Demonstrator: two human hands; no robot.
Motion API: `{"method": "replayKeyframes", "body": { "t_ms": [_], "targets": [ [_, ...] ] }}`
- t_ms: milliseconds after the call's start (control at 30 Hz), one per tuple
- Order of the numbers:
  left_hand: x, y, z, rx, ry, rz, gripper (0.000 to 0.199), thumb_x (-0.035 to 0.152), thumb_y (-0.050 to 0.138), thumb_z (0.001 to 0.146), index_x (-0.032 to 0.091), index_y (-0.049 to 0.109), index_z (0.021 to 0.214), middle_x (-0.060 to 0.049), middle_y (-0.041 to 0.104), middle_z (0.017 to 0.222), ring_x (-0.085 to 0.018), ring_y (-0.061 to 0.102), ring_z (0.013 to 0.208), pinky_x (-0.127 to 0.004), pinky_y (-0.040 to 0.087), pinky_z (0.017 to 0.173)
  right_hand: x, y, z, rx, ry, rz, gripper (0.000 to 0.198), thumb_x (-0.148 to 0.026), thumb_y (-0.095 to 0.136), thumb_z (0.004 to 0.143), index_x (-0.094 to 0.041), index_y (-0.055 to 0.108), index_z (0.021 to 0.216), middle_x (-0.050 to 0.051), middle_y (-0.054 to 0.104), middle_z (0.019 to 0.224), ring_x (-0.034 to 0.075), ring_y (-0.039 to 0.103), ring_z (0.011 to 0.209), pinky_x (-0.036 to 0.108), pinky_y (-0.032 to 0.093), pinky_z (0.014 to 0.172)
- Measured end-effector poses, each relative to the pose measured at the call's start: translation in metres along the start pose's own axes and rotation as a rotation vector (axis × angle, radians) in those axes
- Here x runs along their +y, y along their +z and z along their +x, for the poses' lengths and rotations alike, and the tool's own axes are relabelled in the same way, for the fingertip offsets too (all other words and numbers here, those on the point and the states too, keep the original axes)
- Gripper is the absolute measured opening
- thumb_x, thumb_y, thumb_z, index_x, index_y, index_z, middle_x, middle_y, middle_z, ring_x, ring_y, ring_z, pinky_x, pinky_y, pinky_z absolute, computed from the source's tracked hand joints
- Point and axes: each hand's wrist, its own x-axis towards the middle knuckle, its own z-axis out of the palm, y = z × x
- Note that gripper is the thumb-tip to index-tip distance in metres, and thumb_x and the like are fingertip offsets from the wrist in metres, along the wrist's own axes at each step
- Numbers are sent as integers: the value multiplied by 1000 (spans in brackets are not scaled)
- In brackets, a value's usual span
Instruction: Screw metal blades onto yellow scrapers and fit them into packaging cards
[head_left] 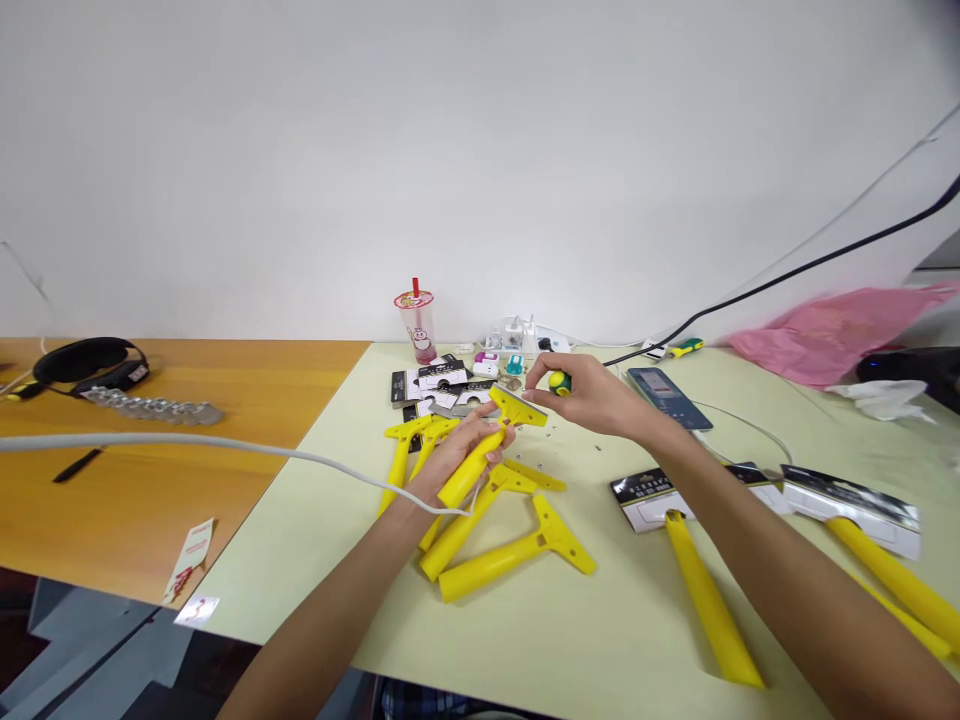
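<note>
My left hand (466, 450) is closed around the handle of a yellow scraper (477, 466), whose wide head tilts up toward the right. My right hand (585, 395) is curled around a screwdriver (559, 382) with a yellow and green handle. Its thumb and index fingertips come together beside the scraper's head; anything tiny between them is too small to make out. Below my left hand, several more yellow scrapers (495, 570) lie on the pale tabletop (570, 640). Small screws (519, 457) are scattered behind them.
Black-and-white blade packets (442, 374) lie near a drink cup (418, 325). A phone (670, 398) and packaged scrapers (709, 600) are at right, with a pink bag (832, 330) behind. A grey cable (300, 455) crosses my left wrist. Headphones (90, 365) rest on the orange table.
</note>
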Motion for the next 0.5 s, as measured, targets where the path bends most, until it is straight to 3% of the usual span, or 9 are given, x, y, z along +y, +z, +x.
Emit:
{"method": "replayKeyframes", "body": {
  "t_ms": [167, 500],
  "targets": [
    [0, 13, -4, -50, -17, 42, 61, 17, 78, 89, 21, 47, 141, -6, 72, 100, -3, 55, 53, -13, 43, 55, 2, 16, 3, 0, -31, -14, 9, -30, 66, 94, -23, 70, 92, 3, 80, 101, 21, 70, 92, 34, 47, 85],
    [-2, 8, -3, -99, -58, 122, 62, 26, 79, 90, 24, 48, 144, -5, 72, 99, -5, 58, 57, -14, 43, 56, 15, 24, 5, -40, -121, -91, 4, -21, 65, 95, -23, 66, 92, 2, 78, 99, 19, 69, 88, 31, 46, 81]
  ]
}}
